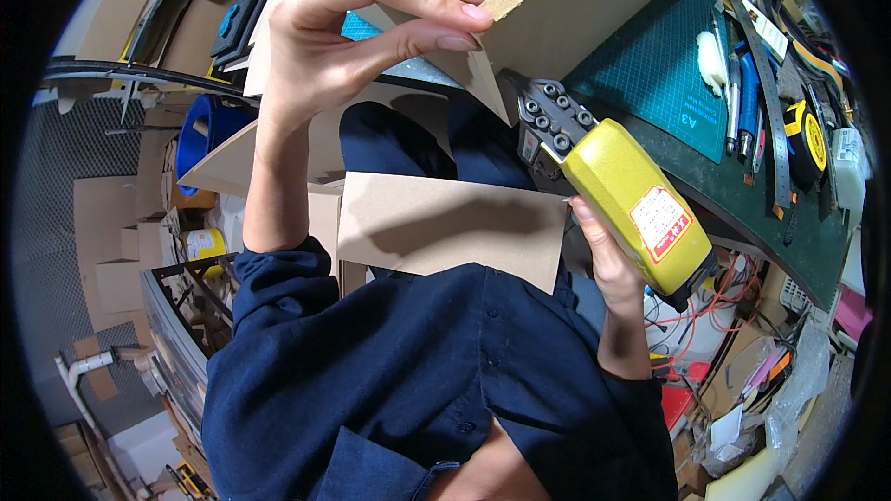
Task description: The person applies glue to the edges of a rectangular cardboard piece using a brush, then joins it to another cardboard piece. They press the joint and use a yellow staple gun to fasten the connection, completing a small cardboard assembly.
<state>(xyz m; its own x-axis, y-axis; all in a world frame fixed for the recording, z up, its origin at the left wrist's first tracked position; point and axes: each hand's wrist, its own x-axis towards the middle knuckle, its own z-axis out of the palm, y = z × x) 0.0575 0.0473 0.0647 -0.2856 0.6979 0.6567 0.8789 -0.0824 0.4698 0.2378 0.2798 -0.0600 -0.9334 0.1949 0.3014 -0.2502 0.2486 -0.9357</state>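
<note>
In the head view, the person's left hand (343, 32) pinched a thin brown cardboard piece (483, 83) between thumb and fingertips, the fingers closed on its upper flap near the top middle of the picture. The right hand (603, 260) was wrapped shut around the handle of a yellow power cutter (631, 195), whose dark toothed head (552, 116) met the lower pointed corner of the cardboard.

The cardboard piece sat in the far middle of the scene, held up in the air in front of a green cutting mat (650, 65) on the workbench. A larger flat cardboard sheet (445, 223) lay nearer, across the person's dark blue shirt.

To do this step well, it seemed wise to keep the left fingertips well away from the cutter's head, hold the flap taut so the thin board did not buckle, and feed the tool steadily along the intended line rather than twisting it.

The cutter's long axis ran diagonally, from the handle at the near right up to the head at the far left, so its working end pointed up and leftward into the cardboard. The cardboard's pointed corner aimed down toward the tool.

On the far right of the bench lay pens, a ruler and a yellow tape measure (809, 139).
</note>
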